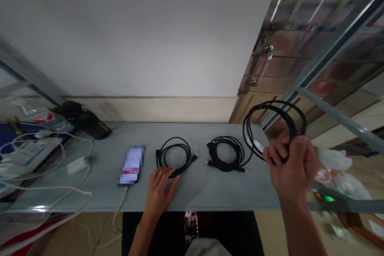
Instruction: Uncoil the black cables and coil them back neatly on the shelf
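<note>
My right hand (289, 168) is raised over the right end of the grey shelf board (192, 192), its fingers wrapped round a coiled black cable (290, 123) whose loops stand up above the fist. Lower on the left, my left hand (160, 188) is at the near edge of another coiled black cable (186, 167), which lies flat; its fingertips and thumb close on the loops there. Both plug ends of that coil show at its sides. Between my hands lies a third coiled black cable (240, 154), with several connector ends sticking out.
A lit phone (131, 166) with a white charging cord lies left of the coils. Farther left are a black bottle (85, 120), a clear plastic bottle (45, 116), a white adapter (77, 165) and tangled white cords. Metal frame posts (324, 50) rise at the right; a wall stands behind.
</note>
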A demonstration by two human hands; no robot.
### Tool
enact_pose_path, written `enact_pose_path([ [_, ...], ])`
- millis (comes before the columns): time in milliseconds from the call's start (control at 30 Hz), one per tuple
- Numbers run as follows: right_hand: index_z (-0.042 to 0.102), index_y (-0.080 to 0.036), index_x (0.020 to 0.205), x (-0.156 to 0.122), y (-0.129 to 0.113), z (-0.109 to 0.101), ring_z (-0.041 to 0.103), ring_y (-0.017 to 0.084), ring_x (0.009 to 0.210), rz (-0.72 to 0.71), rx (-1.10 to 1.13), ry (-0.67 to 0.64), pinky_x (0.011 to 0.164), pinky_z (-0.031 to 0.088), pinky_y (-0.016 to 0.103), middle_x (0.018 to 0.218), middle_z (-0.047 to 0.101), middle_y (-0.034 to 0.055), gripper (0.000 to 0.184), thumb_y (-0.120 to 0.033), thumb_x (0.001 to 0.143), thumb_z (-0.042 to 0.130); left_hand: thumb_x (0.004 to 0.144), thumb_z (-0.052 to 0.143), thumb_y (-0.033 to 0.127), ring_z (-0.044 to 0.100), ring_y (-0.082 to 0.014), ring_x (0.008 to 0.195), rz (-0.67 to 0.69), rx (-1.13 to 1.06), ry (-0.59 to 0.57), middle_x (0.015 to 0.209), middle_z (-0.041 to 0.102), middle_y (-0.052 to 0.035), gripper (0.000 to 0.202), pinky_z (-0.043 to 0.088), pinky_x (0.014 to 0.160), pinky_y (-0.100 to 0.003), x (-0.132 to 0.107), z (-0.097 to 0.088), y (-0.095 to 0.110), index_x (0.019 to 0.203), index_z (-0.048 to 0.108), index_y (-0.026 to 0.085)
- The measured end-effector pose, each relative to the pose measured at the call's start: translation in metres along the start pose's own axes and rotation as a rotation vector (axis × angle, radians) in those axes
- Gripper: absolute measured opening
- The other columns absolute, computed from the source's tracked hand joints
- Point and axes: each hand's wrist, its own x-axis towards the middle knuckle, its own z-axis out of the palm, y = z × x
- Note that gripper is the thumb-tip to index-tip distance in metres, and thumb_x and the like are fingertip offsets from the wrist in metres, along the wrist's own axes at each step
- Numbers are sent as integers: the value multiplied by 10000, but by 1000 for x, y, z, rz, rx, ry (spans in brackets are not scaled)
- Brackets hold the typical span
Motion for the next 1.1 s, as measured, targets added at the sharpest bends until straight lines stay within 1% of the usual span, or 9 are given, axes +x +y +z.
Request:
enact_pose_path([
  [133, 591, -238, 859, -27, -24, 9, 328, 89, 503, 20, 47, -16, 447, 320, 196, 666, 385, -83, 411, -550, 1101, 705, 1092, 704, 423, 792, -301, 1128, -222, -384, -273, 1185, 848, -96, 241, 615, 1034, -471, -12, 8, 52, 1264, 812, 294],
  [233, 609, -243, 882, -58, -14, 8, 362, 97, 513, 106, 79, -103, 461, 348, 199, 666, 392, -76, 413, -580, 1116, 662, 1067, 708, 579, 754, -346, 1320, -489, -766, -410, 1444, 785, -166, 621, 583, 1154, -525, -19, 30, 107, 1609, 644, 283],
  [300, 608, -249, 895, -83, 3, 2, 394, 109, 516, 189, 77, -191, 469, 366, 207, 654, 409, -71, 410, -579, 1139, 608, 1101, 550, 715, 766, -360, 1308, -706, -1036, -320, 1410, 793, -210, 724, 601, 1130, -540, -18, 46, 136, 1625, 625, 221],
  [400, 621, -243, 901, -121, 32, -13, 455, 125, 547, 326, -111, -336, 511, 418, 235, 668, 493, -46, 446, -596, 1161, 538, 1023, 681, 741, 795, -368, 1238, -894, -1172, -162, 1266, 843, -199, 707, 606, 1120, -527, -10, 55, 158, 1469, 732, 195],
  [533, 673, -230, 854, -157, 62, -38, 606, 167, 683, 391, -435, -525, 673, 533, 265, 739, 640, 10, 528, -640, 1151, 520, 902, 900, 610, 826, -334, 1095, -913, -1125, -153, 1128, 869, -144, 558, 637, 1044, -456, 0, 29, 162, 1304, 792, 238],
  [600, 684, -235, 833, -166, 70, -50, 642, 186, 704, 410, -495, -534, 697, 564, 268, 751, 673, 19, 542, -673, 1124, 551, 896, 912, 587, 831, -311, 1023, -916, -1083, -169, 1074, 868, -125, 516, 656, 984, -422, 2, 11, 162, 1265, 801, 242],
  [733, 762, -241, 914, -160, 73, -72, 738, 226, 798, 402, -533, -403, 746, 624, 278, 837, 766, 53, 534, -702, 1102, 569, 940, 867, 593, 832, -284, 928, -968, -1017, -87, 1065, 855, -115, 550, 685, 835, -391, 2, -22, 154, 1348, 779, 235],
  [900, 822, -237, 970, -122, 68, -108, 833, 278, 953, 375, -523, -251, 908, 681, 361, 996, 857, 122, 558, -720, 1087, 570, 844, 949, 543, 822, -275, 924, -969, -913, 208, 1045, 846, -87, 627, 697, 802, -385, 7, -64, 127, 1369, 786, 240],
  [1100, 768, -213, 874, -83, 68, -159, 832, 301, 909, 302, -333, 114, 752, 693, 409, 1018, 852, 155, 466, -663, 990, 737, 830, 950, 527, 816, -265, 938, -930, -827, 380, 1059, 848, -90, 561, 698, 808, -370, 10, -101, 99, 1296, 819, 244],
])
